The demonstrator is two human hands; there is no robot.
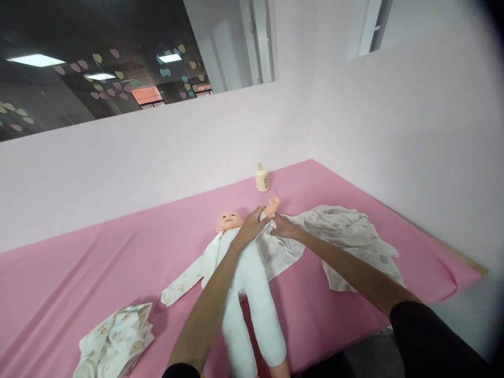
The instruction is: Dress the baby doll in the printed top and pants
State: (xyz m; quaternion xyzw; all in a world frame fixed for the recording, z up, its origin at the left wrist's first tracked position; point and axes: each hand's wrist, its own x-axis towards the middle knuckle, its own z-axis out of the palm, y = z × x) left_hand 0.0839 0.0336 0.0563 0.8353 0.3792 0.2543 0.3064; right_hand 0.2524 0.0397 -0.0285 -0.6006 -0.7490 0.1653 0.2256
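Baby doll (252,294) lies face up on a bench (59,283) covered in pink cloth, its head toward the far edge and its feet by the near edge. Its trunk and legs are white and padded. Toward the bench's right edge, a large loose cloth (354,236) with a small print lies in folds. A white printed shirt (277,257) spreads open about the doll: one sleeve (183,286) covers the arm farther from the right edge, and the other side fans out toward the loose cloth; whether the two are joined cannot be told. Left of the doll, near the near edge, sits a crumpled printed bundle (122,338).

The person's left hand (250,227) wraps around the doll's other arm, which is raised. Just beside it, the right hand (286,227) has bent fingers that appear to pinch the shirt, their tips partly hidden. For good work here, the left hand should steady the forearm without twisting it while the right eases the fabric in small gathers, clear of the doll's tiny fingers (274,202), which could snag.

A cream bottle (262,179) stands upright just inside the far edge, near the far right corner.
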